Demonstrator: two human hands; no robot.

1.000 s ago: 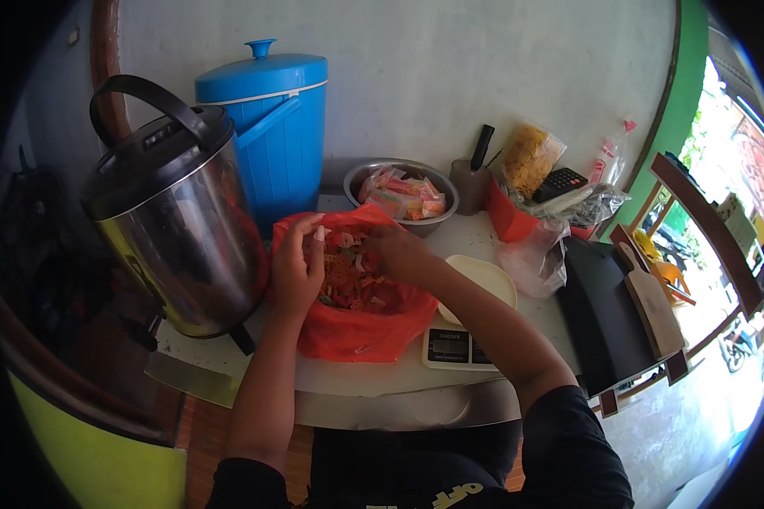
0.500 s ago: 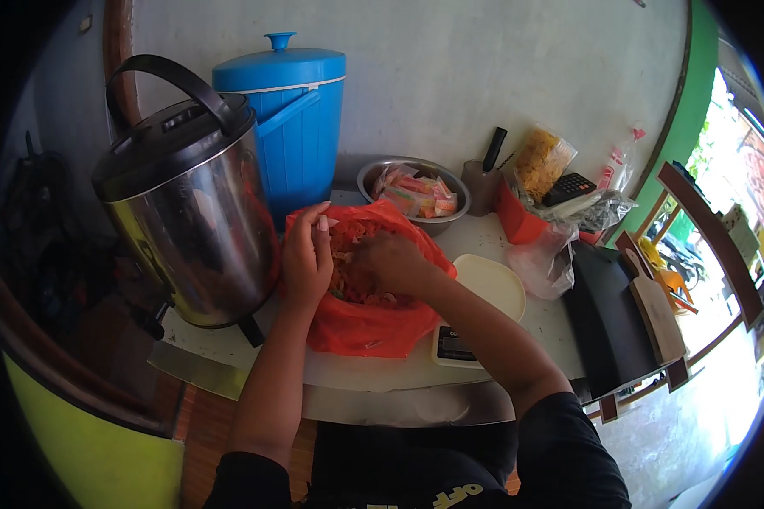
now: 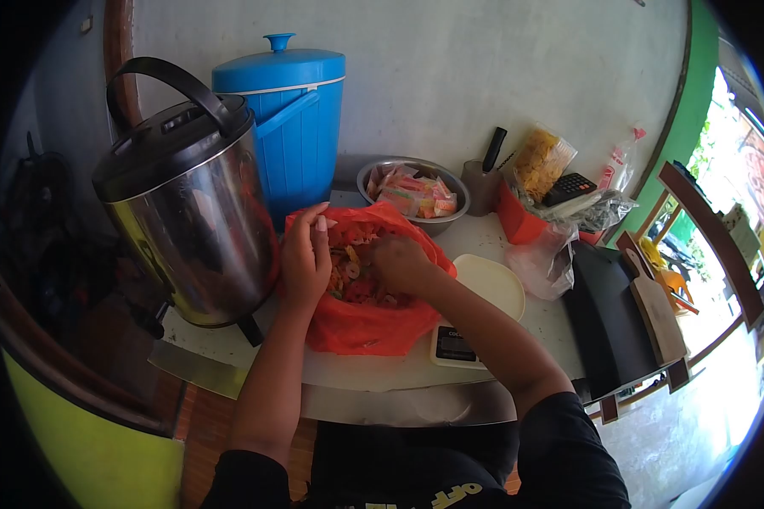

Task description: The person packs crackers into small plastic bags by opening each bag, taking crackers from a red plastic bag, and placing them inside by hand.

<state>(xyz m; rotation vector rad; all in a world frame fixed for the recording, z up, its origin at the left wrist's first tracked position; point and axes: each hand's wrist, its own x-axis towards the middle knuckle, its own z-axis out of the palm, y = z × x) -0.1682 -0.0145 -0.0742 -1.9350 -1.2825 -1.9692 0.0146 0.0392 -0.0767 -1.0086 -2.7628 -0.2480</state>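
A red plastic bag point(image 3: 369, 327) of small mixed-colour pieces sits on the counter point(image 3: 356, 382), its mouth opening upward, wider side to side than tall. The left hand point(image 3: 307, 254) rests along its left rim, fingers pointing away from the wearer. The right hand point(image 3: 399, 265) reaches inside, blurred; whether it grips any pieces cannot be told.

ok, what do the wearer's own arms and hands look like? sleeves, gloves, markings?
Short black sleeves, left sleeve and right sleeve, forearms uncovered. Left hand and right hand ungloved; no watch visible on either wrist. Light lettering shows on the shirt front, none on the visible sleeves.
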